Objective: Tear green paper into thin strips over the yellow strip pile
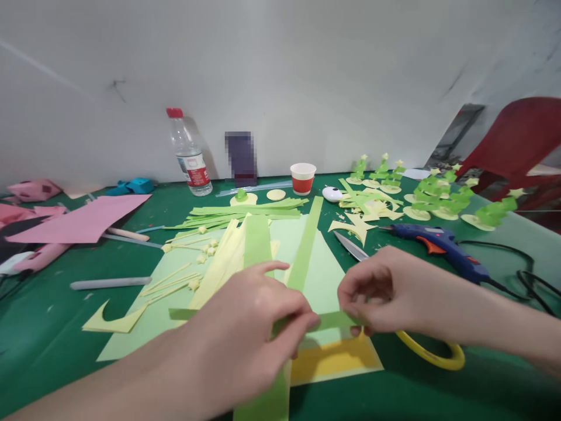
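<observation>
A green paper strip stretches between my two hands, above the light green paper sheets. My left hand pinches it with thumb and finger, and its other end shows past the wrist side. At the strip's right end, my right hand closes its fingertips on it. Below them lie a longer green strip, a wider green strip and a yellow-orange paper. Scissors with a yellow handle rest partly under my right hand, their blade pointing away.
A blue glue gun with its cord lies to the right. Several green paper spirals topped with stars stand behind it. At the back are a water bottle, a paper cup and yellow scraps. Pink paper lies left.
</observation>
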### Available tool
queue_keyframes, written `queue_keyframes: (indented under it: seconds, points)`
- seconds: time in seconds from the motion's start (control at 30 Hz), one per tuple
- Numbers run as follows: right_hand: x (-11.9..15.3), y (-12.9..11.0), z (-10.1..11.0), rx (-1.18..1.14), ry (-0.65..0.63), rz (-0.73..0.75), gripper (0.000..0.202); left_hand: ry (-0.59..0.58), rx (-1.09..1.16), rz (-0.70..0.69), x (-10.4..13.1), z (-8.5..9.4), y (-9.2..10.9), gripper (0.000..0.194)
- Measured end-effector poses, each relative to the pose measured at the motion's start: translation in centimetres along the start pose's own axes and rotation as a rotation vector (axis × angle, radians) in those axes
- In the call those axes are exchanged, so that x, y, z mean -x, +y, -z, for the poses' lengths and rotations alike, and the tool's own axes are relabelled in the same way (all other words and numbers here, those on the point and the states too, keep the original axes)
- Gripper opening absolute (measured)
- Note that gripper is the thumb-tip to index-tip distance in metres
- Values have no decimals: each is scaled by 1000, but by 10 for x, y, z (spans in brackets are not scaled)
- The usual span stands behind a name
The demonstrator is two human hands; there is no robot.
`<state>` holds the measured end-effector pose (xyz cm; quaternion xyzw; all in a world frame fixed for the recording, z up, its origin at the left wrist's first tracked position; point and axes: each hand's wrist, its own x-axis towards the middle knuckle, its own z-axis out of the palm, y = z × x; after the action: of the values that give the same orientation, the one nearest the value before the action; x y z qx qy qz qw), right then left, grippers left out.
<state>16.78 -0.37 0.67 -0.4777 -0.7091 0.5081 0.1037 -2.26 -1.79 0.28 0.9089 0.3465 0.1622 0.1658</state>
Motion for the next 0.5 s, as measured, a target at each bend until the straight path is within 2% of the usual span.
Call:
queue_keyframes:
  seconds: [0.13, 0.27, 0.4, 0.5]
  points:
    - [3, -1, 21, -51, -32, -64, 10, -52, 28, 136, -3, 20, -9, 38]
    - [8, 0, 41, 17, 44, -90, 10, -94, 89, 252, -4, 34, -17, 40]
    - [11, 6, 59, 99, 14, -58, 13, -48, 77, 326, -4, 45, -22, 39]
    - [15, 10, 70, 82, 52, -65, 16, -25, 70, 318, -4, 52, -25, 36]
